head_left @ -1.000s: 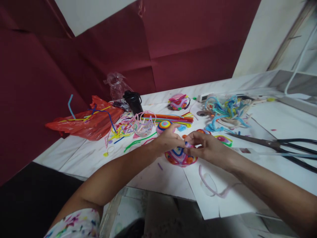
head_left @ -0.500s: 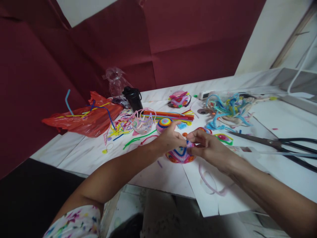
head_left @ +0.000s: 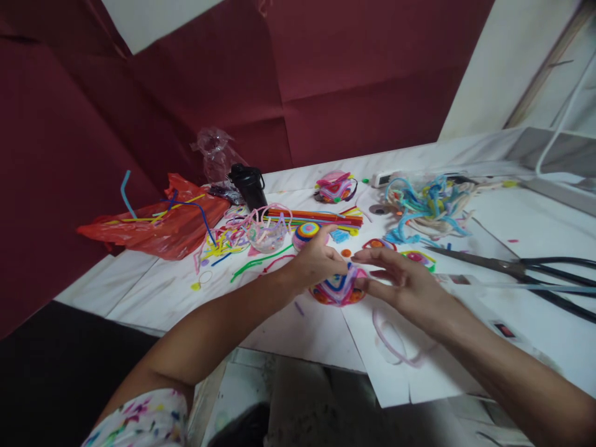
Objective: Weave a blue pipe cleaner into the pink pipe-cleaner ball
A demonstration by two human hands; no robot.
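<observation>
The multicoloured pipe-cleaner piece (head_left: 338, 287) lies on the white table (head_left: 153, 292) before you. Your left hand (head_left: 316, 261) pinches its top edge; your right hand (head_left: 405, 282) touches its side with fingers spread, gripping nothing. Black scissors (head_left: 526, 273) lie well apart to the right.

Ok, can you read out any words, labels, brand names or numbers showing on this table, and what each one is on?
None can be read.
The black cup shows no legible label.
The white sheet has a small dark-red mark, too blurred to read.
The red plastic bag and scissors carry no visible print.
The hands and the coiled piece between them show no text.
</observation>
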